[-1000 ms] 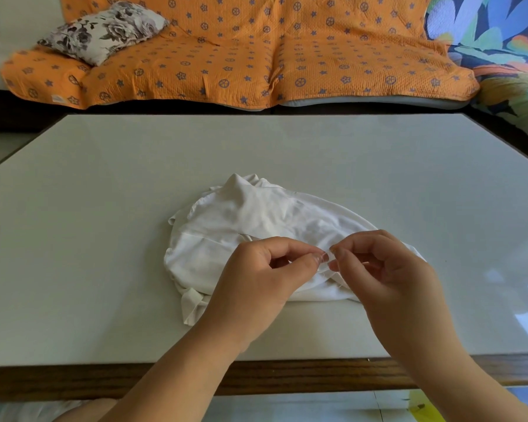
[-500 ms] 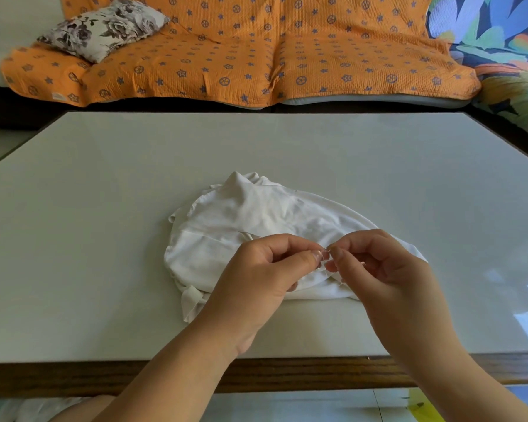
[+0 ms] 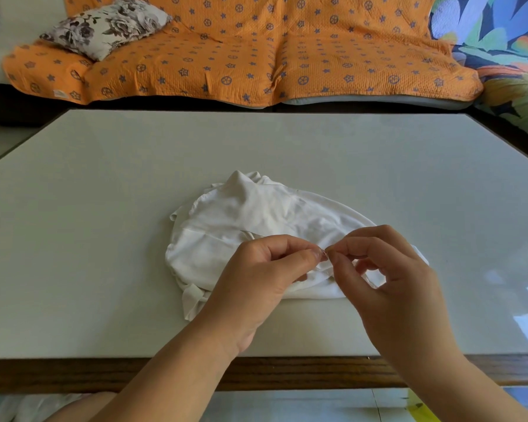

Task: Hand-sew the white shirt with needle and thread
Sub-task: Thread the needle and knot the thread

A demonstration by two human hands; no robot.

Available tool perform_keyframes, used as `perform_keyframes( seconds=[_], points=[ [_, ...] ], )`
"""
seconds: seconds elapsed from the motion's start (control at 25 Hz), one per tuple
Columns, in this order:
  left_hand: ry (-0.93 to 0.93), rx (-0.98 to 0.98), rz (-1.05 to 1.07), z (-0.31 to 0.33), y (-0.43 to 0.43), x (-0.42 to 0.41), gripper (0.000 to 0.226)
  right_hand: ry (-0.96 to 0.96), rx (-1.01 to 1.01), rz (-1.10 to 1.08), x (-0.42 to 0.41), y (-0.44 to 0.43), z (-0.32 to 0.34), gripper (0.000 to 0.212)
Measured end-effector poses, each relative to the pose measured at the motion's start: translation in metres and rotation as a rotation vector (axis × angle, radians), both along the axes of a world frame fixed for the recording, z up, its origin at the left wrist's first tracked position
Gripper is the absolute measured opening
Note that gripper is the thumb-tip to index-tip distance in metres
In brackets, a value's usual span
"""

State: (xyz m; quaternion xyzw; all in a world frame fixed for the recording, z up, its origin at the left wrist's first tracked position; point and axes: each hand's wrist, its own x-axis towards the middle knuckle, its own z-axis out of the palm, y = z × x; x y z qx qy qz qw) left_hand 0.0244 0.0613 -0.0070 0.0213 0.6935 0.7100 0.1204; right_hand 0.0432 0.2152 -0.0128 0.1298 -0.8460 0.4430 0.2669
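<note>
A crumpled white shirt (image 3: 250,220) lies in the middle of the pale table (image 3: 104,193). Both hands hover over its near edge with fingertips almost meeting. My left hand (image 3: 262,278) pinches thumb against forefinger, and my right hand (image 3: 387,275) does the same just to its right. A tiny glint of needle or thread (image 3: 324,254) shows between the two pinches; I cannot tell which hand holds which. The hands hide part of the shirt's near hem.
The table's dark wooden front edge (image 3: 287,373) runs below my wrists. Behind the table stands a sofa with an orange patterned cover (image 3: 241,50) and a floral cushion (image 3: 107,24). A colourful leaf-print fabric (image 3: 494,32) lies at the far right.
Both hands stay over the shirt's near edge with only slight shifts. The fingertips have drawn a little closer together, and the right hand's lower fingers have opened out slightly.
</note>
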Motion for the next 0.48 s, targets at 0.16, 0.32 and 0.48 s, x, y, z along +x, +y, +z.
perform_keyframes(
  seconds=[0.16,0.32,0.48],
  points=[
    [-0.006,0.007,-0.002,-0.0001,0.0001,-0.0003,0.011,0.034,0.049,-0.014,-0.0013,0.0018,-0.0023,0.015],
    [-0.028,-0.008,0.012,0.0010,-0.0006,0.0003,0.013,0.063,0.104,-0.041,-0.0018,0.0021,-0.0065,0.007],
    [-0.014,-0.046,0.037,0.0043,0.0005,0.0015,0.013,0.082,0.124,-0.043,-0.0020,0.0033,-0.0079,0.017]
  ],
)
